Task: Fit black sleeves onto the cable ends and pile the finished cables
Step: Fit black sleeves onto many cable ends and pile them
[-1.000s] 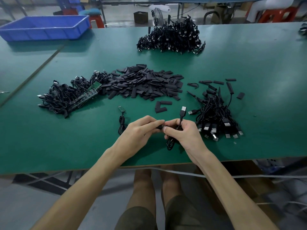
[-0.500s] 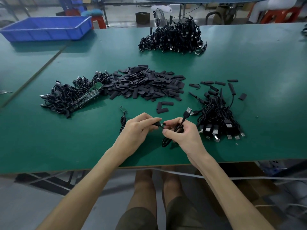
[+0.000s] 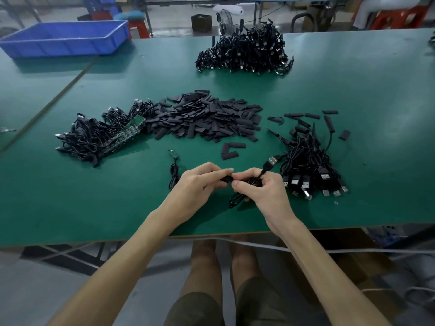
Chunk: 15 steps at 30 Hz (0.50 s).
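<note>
Sleeving step in hand: one cable end being fitted, low over the counter (image 3: 94,208).
Left hand (image 3: 200,182) pinches a black sleeve (image 3: 227,179). Right hand (image 3: 261,189) grips the cable (image 3: 237,200), fingertips of both hands meeting, on the near side of the sleeve heap (image 3: 207,118). Next, probably: seat the sleeve fully, then lay the cable on the bundle (image 3: 310,161) right of the heap.

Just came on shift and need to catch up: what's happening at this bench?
A person at the green table is working on one black cable. The right hand grips the cable, USB plug sticking up; the left hand pinches a black sleeve against its other end. Loose sleeves lie heaped beyond the hands, with a left cable pile, a right cable pile and a far cable pile.
</note>
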### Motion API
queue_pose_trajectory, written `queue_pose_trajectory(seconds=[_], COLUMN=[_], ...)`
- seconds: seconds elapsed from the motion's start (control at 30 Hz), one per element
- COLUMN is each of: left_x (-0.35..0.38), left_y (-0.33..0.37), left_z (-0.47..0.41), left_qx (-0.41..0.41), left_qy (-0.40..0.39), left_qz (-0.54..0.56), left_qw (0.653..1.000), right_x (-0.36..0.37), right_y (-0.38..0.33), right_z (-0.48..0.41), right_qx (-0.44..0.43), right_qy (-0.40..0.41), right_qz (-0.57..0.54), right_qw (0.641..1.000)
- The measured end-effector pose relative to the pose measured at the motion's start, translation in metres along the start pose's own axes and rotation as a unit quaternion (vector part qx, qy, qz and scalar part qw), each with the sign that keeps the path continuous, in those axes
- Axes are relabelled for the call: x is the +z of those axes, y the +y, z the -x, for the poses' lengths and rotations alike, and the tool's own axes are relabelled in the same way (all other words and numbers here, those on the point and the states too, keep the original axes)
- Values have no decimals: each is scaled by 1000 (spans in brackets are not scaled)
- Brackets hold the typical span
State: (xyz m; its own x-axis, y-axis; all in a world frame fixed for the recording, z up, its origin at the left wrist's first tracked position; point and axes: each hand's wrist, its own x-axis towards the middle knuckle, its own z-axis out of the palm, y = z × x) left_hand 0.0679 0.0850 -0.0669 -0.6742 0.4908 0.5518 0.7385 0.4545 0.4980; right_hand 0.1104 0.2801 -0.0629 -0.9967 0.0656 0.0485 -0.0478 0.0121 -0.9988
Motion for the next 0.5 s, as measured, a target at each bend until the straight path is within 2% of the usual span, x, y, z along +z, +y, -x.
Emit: queue_pose_trajectory(seconds=[0.2,0.5], left_x=[-3,-5], left_y=[7,8], left_z=[0,-5], left_qx=[-26,-144], left_qy=[-29,-72], left_qz=[2,17], left_qw=[999,987], right_x=[-1,0], right_y=[1,5], right_z=[2,1], right_qx=[-3,-30], right_qy=[-7,-6], right_qz=[-11,56], right_qw=[1000,998])
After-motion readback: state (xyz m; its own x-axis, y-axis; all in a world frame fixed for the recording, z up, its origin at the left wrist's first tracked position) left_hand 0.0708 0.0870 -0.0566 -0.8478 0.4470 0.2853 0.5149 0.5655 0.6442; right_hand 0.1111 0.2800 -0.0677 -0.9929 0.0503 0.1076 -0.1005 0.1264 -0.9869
